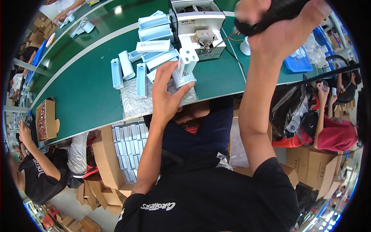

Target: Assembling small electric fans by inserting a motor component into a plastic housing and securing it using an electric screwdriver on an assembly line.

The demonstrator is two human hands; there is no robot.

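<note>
My left hand (165, 91) is wrapped round a pale plastic housing (183, 79) with a round base and an open upright frame. It stands on the bubble-wrap sheet at the table's near edge. My right hand (276, 38), raised at the upper right, grips a black electric screwdriver (266, 16), partly blurred. Its thin shaft slants down left toward the metal block (205, 37) on the front of a white screw feeder (199, 23); whether the tip touches cannot be made out. Several light-blue rectangular casings (154, 33) lie left of the feeder.
Bubble wrap (133, 102) covers part of the green table (85, 89). A blue tray (297, 63) with white parts sits right. At left is a box of small parts (47, 119). Below the table edge, a carton (106, 154) stands beside stacked casings. Other people work on both sides.
</note>
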